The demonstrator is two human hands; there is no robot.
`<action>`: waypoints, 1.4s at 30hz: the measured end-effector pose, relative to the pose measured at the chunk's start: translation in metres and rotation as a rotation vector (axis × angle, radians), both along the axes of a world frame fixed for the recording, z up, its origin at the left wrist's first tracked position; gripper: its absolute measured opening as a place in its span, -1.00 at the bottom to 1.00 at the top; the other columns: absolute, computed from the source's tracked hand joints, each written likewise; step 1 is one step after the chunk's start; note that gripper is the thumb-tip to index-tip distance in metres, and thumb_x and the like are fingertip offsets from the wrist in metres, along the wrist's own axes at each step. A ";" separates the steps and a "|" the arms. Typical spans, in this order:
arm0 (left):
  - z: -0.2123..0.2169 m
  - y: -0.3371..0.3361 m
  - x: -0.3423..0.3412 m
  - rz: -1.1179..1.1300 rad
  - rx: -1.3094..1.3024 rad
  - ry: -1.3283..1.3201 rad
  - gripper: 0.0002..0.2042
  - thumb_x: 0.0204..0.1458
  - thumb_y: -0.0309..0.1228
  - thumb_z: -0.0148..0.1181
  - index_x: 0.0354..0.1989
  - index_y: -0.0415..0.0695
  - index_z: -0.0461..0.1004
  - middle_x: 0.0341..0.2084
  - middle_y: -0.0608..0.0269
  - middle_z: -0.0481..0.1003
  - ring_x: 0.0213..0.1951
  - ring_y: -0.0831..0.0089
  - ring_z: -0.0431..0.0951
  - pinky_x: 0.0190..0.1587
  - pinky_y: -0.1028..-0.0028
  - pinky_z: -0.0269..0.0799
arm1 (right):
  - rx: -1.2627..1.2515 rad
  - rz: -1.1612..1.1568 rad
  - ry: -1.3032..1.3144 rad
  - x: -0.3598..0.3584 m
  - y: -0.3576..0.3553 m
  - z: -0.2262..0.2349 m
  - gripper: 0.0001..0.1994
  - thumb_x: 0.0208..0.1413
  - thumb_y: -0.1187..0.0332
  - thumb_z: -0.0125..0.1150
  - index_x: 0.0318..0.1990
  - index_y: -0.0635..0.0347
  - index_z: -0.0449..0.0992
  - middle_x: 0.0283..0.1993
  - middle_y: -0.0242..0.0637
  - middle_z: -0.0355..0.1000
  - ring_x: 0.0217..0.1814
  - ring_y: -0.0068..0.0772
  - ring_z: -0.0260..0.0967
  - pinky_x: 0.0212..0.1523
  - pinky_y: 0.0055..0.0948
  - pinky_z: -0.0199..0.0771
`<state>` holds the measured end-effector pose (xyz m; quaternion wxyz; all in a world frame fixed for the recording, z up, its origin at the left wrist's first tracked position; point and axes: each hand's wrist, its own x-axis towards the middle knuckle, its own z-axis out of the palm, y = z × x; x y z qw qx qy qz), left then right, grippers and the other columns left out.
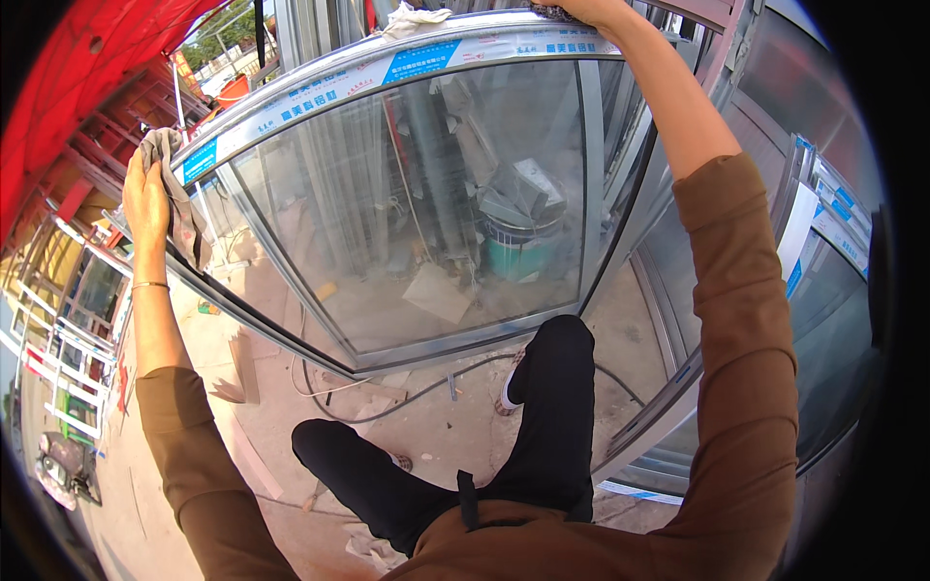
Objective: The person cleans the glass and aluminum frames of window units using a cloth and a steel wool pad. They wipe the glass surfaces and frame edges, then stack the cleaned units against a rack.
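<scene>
As both arms are reaching forward in the head view, a large window is standing before the knees, its glass facing the person and its top rail spanning the space between the hands. Blue-and-white film is covering that rail.

The left hand is resting at the window's left corner. Its grip is folding closed over a grey cloth, the fingers pressing together along the cloth, which is draping over the corner and hanging down beside it. The right hand is lying on the top rail toward its right end, touching a dark, patterned bundle; the upper border is cutting this grip off, so how far it is closing I cannot tell. A white cloth is lying on the rail between the two hands, nearer the right one.

Through the glass, a teal bucket is showing, with grey pieces sitting on top. Below the window, a black hose is curving across the floor. Another window is standing at the right, and a red canopy is hanging at the upper left.
</scene>
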<state>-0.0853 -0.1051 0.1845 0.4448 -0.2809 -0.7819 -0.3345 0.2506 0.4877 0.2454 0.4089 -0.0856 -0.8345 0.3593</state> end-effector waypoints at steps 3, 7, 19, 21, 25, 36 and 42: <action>0.002 0.019 0.019 -0.087 -0.051 0.095 -0.55 0.35 -0.35 0.07 0.36 -0.29 0.47 0.25 -0.15 0.57 0.32 -0.04 0.55 0.39 0.22 0.34 | 0.147 0.035 -0.048 -0.007 0.000 0.002 -0.90 0.20 0.44 0.43 -0.24 0.29 0.78 -0.40 -0.27 0.63 -0.43 -0.54 0.49 -0.38 -0.44 0.47; 0.003 0.075 0.044 -0.310 -0.107 0.092 -0.57 0.32 -0.41 0.06 0.32 -0.27 0.49 0.19 -0.13 0.59 0.27 -0.03 0.58 0.36 0.23 0.37 | 0.274 -0.170 0.006 -0.017 0.003 0.003 -0.89 0.14 0.41 0.45 -0.35 0.26 0.76 -0.40 -0.28 0.64 -0.42 -0.46 0.49 -0.37 -0.35 0.47; -0.003 0.102 0.031 -0.206 -0.141 0.119 -0.52 0.40 -0.32 0.04 0.42 -0.26 0.47 0.33 -0.12 0.54 0.38 0.00 0.53 0.44 0.21 0.32 | -0.116 0.133 0.369 0.014 0.038 0.036 -0.92 0.25 0.36 0.42 -0.28 0.11 0.72 -0.40 -0.42 0.58 -0.35 -0.52 0.48 -0.38 -0.38 0.42; -0.005 0.101 0.021 -0.191 -0.127 0.122 -0.51 0.41 -0.30 0.04 0.44 -0.27 0.45 0.37 -0.11 0.52 0.42 0.01 0.49 0.47 0.23 0.29 | -0.166 0.141 0.432 0.051 0.053 0.053 -0.92 0.26 0.35 0.42 -0.27 0.10 0.72 -0.42 -0.44 0.57 -0.38 -0.55 0.46 -0.41 -0.41 0.38; -0.009 0.101 0.001 -0.204 -0.113 0.122 -0.50 0.43 -0.30 0.04 0.44 -0.30 0.45 0.38 -0.13 0.51 0.44 0.04 0.47 0.49 0.24 0.26 | -0.249 0.073 0.583 0.124 0.103 0.054 -0.93 0.28 0.34 0.42 -0.26 0.08 0.71 -0.45 -0.47 0.55 -0.45 -0.62 0.40 -0.47 -0.46 0.31; -0.007 0.096 -0.028 -0.268 -0.129 0.094 -0.47 0.43 -0.31 0.04 0.48 -0.35 0.40 0.46 -0.12 0.44 0.52 0.06 0.38 0.57 0.27 0.16 | -0.602 -0.160 0.686 0.197 0.156 -0.109 -0.89 0.30 0.39 0.36 -0.31 0.13 0.68 -0.52 -0.51 0.51 -0.64 -0.73 0.24 -0.67 -0.62 0.02; -0.003 0.096 -0.021 -0.298 -0.170 0.069 -0.48 0.43 -0.35 0.01 0.50 -0.32 0.39 0.47 -0.05 0.45 0.49 0.11 0.42 0.55 0.30 0.17 | -0.682 -0.149 0.868 0.172 0.166 -0.162 -0.75 0.14 0.50 0.54 -0.06 0.46 0.72 -0.07 -0.05 0.71 -0.07 -0.23 0.69 0.06 -0.28 0.71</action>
